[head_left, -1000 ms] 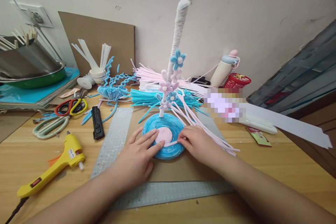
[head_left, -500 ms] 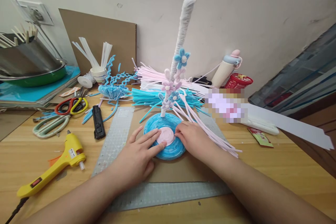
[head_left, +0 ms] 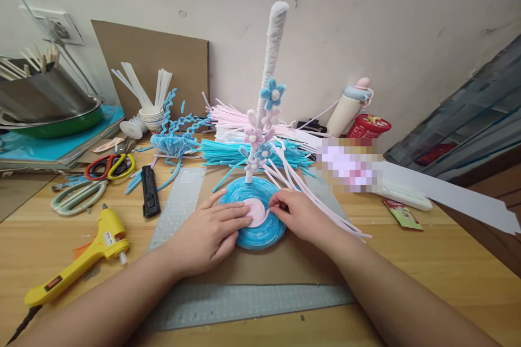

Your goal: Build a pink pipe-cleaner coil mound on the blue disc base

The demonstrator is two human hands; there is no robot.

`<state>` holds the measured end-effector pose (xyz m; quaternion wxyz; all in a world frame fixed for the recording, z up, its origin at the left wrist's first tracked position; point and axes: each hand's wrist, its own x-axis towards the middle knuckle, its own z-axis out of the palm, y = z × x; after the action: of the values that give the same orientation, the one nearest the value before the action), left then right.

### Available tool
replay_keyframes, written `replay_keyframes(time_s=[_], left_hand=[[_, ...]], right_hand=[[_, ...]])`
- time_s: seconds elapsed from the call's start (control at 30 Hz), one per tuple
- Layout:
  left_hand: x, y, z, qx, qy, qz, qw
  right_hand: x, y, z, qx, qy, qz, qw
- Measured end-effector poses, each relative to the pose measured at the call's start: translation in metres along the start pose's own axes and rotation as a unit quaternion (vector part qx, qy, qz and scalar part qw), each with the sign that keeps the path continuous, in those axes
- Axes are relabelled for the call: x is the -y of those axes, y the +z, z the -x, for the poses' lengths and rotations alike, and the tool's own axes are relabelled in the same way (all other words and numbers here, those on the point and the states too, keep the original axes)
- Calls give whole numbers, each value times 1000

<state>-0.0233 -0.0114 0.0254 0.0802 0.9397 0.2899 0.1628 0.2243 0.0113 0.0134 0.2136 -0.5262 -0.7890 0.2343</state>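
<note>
At the lower left a yellow glue gun [head_left: 77, 268] lies well apart from the work. Just left of centre, the left hand [head_left: 205, 236] rests flat with its fingers spread on the blue coiled base [head_left: 260, 236], and its fingertips touch the left edge of the pink coil [head_left: 256, 211]. The coil lies flat on the base's near half, in front of the white wrapped stem [head_left: 272, 54], so it sits directly between the two hands. The right hand [head_left: 301, 217] comes at it from the right, thumb and forefinger pinching the coil's outer turn at its right rim. A second ago a straight pink tail ran from the coil's lower edge out to those fingers. That tail is now wound in, and the right hand has closed up against the coil.
</note>
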Motion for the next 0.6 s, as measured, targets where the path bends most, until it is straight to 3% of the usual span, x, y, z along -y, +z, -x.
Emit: replay_keyframes(time_s=[0.1,0.27,0.33,0.43,0.6], left_hand=[[-7,3,-18,-64,-32,-24,997],[-13,13,-56,-77,-177,-135,972],[-13,17,-66,-82,-204,-155,963],[-13,24,-73,-66,-180,-161,968],[-5,28,-74,-25,-66,-127,989]], right_hand=[[0,-1,1,1,-10,2,1000],[2,-7,7,7,-44,5,999],[4,-11,9,13,-58,7,998],[5,-15,10,21,-63,6,998],[2,-14,12,18,-5,1,1000]])
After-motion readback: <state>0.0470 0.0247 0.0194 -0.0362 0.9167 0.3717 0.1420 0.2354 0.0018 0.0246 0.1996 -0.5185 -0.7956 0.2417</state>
